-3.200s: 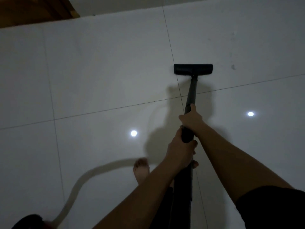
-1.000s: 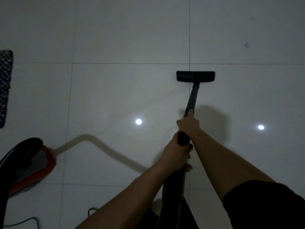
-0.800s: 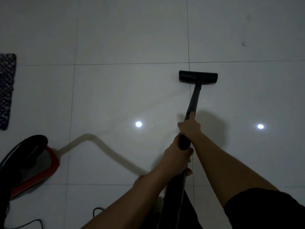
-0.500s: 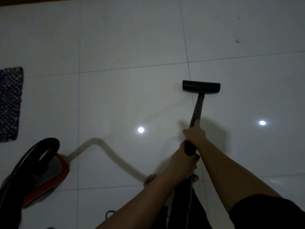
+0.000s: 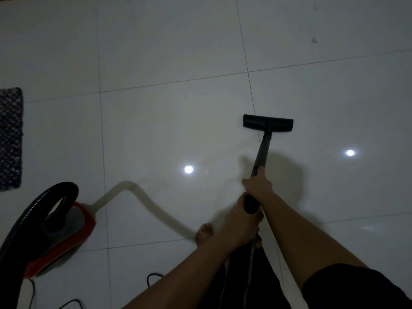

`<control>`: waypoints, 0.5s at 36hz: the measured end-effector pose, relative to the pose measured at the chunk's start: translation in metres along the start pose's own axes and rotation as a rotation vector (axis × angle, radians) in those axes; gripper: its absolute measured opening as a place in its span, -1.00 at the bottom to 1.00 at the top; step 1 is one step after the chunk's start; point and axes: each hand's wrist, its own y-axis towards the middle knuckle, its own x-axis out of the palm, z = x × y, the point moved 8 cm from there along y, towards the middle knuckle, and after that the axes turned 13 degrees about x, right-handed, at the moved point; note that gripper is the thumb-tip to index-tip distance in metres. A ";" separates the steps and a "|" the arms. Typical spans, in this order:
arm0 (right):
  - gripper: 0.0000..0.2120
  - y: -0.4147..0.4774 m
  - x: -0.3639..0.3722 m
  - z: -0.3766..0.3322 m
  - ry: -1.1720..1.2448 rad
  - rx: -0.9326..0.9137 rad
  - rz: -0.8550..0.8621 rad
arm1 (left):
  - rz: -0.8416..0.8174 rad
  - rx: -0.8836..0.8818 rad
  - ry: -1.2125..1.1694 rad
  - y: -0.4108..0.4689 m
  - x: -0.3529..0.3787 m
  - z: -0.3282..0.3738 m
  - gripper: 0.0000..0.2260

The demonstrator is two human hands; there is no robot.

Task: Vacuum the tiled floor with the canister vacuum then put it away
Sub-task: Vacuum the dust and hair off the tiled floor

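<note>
- Right hand [image 5: 257,185]: fingers wrapped around the black wand [image 5: 262,150], forefinger extended along the tube.
- Left hand [image 5: 242,221]: fingers closed around the wand's lower grip, just behind the right hand.
- Floor head [image 5: 268,123]: flat on the tiled floor [image 5: 169,52], straddling a grout line.
- Canister vacuum [image 5: 55,228]: red body, black handle, at the floor's lower left.
- Hose [image 5: 138,197]: pale, apparently blurred, running from the canister toward a bare foot [image 5: 204,233].
- Mat [image 5: 10,139]: at the left edge.
</note>
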 end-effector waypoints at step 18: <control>-0.39 -0.042 0.023 0.038 0.207 -0.013 -0.055 | -0.032 -0.097 0.087 -0.061 0.001 -0.012 -0.72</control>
